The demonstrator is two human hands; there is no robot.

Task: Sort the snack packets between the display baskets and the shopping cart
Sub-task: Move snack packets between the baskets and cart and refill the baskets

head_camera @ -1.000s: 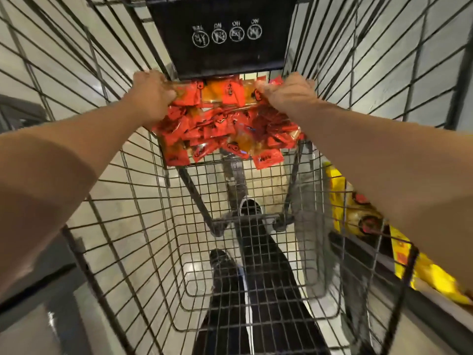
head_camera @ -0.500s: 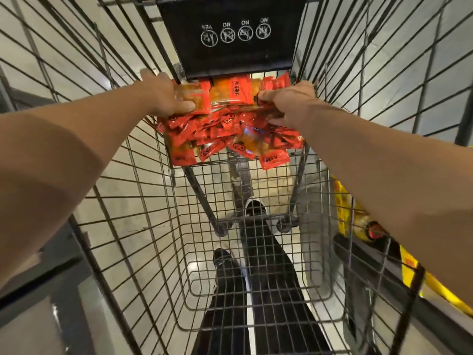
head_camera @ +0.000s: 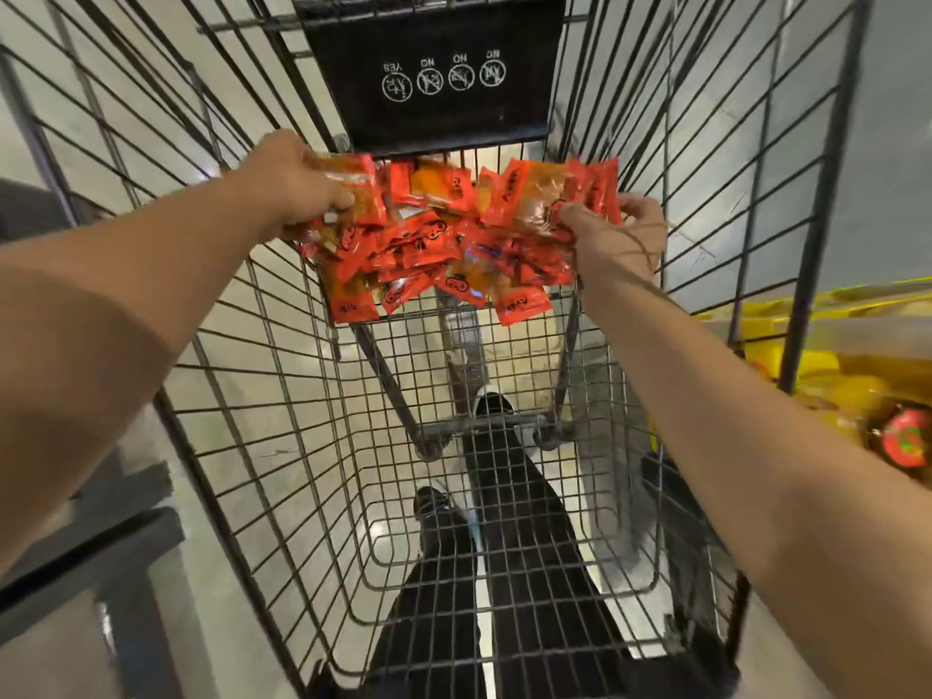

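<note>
Head view, looking down into wire cart (head_camera: 282,396). Both arms extended over the basket toward its far end. Left hand (head_camera: 297,186) grips the left side of a pile of red-orange packets (head_camera: 433,244), fingers curled round several. Right hand (head_camera: 613,237) pinches packets at the pile's right side, thumb on top. Pile lies on the cart's mesh at the far end, just below black flap (head_camera: 433,68) printed with four round white icons, seen upside down. Through the mesh: dark trouser legs (head_camera: 509,572) and shoes (head_camera: 491,403) on a pale floor (head_camera: 282,466). Right of cart: yellow goods (head_camera: 827,375), blurred. Left: dark shelf edge (head_camera: 91,557).
</note>
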